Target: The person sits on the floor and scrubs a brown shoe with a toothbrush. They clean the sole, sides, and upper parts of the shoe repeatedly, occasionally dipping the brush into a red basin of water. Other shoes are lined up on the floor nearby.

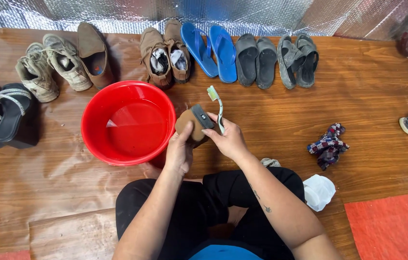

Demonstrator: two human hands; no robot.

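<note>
A home-like floor corner used for shoe cleaning: wood-patterned floor covering (368, 96), silver foil-lined wall (117, 12) at twelve o'clock, a row of worn shoes (165, 50) along it, red water basin (128, 123) at ten o'clock.

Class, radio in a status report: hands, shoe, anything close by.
Left hand grips brown shoe. Right hand holds toothbrush against it. Red basin of water close left.

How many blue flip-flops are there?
2. Both blue flip-flops lie side by side in the shoe row by the foil wall: the left one, the right one, between brown shoes and grey slippers.
</note>
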